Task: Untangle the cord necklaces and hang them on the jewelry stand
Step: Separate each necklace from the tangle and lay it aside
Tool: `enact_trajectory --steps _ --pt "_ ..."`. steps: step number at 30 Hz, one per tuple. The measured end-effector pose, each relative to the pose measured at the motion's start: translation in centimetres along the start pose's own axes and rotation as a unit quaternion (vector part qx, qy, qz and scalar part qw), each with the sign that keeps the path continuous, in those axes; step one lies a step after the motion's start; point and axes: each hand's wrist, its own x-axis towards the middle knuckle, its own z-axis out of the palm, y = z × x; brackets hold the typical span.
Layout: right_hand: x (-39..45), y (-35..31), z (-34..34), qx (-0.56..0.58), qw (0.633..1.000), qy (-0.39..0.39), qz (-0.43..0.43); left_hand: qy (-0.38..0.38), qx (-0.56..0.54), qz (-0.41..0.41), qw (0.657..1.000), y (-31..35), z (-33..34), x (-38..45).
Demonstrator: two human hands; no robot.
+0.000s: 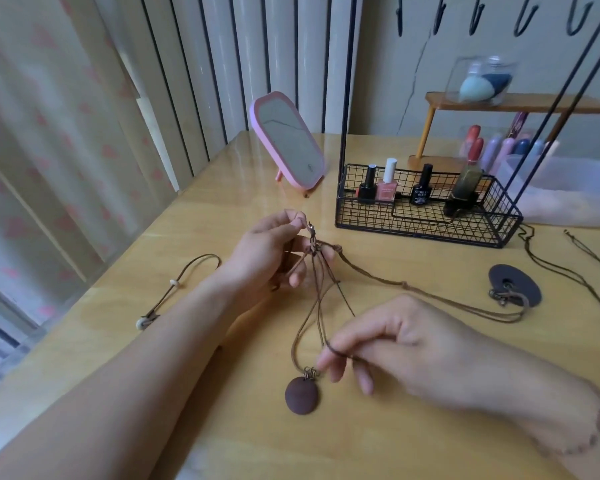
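My left hand [274, 252] pinches the metal clasp [311, 231] where several brown cords [317, 292] meet, lifted just off the table. My right hand [395, 344] pinches one cord near a round reddish-brown pendant [301, 394] that lies on the table. Another brown cord [430, 295] runs right to a dark grey disc pendant [515, 285]. A third cord with pale beads [174, 292] lies left, partly under my left forearm. The jewelry stand's black wire basket [426, 225] sits behind, with its thin uprights [347, 81] rising to hooks [478, 15] at the top edge.
Several nail-polish bottles [388, 187] stand in the basket. A pink mirror [286, 138] leans at the back left. A wooden shelf [520, 103] holds a clear jar with sponges; a translucent tub [568, 188] sits at right. The table's left edge [94, 289] is near.
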Motion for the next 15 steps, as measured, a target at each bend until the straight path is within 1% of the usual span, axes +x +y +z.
enact_trajectory --steps 1,2,3,4,6,8,9,11,15 --pt "0.1 -0.1 0.5 -0.106 0.994 0.035 0.007 -0.019 -0.031 0.004 0.999 0.0 -0.1 0.0" --pt "0.3 -0.3 0.9 -0.209 0.975 0.073 0.021 -0.035 -0.056 0.007 0.998 0.1 -0.2 -0.1" --pt "0.5 -0.7 1.3 -0.273 0.955 0.108 0.052 -0.048 -0.076 0.01 0.996 0.1 -0.2 -0.2" --pt "0.8 -1.0 1.6 -0.296 0.941 0.135 0.092 -0.061 -0.092 0.012 0.994 0.2 -0.2 -0.3" --pt "1.6 -1.3 2.0 -0.296 0.927 0.163 0.16 -0.09 -0.119 0.02 0.989 0.3 -0.3 -0.6" --pt "2.3 -1.6 2.1 -0.324 0.91 0.177 0.189 -0.123 -0.146 0.032 0.981 0.5 -0.4 -0.8" --pt "2.5 -1.7 2.1 -0.336 0.903 0.185 0.195 -0.14 -0.157 0.039 0.977 0.5 -0.4 -0.8" --pt "2.9 -1.8 2.2 -0.344 0.9 0.188 0.192 -0.172 -0.174 0.049 0.968 0.6 -0.4 -1.0" --pt "3.2 -1.3 2.7 -0.318 0.914 0.181 0.175 -0.209 -0.18 0.056 0.96 0.9 -0.1 -1.4"
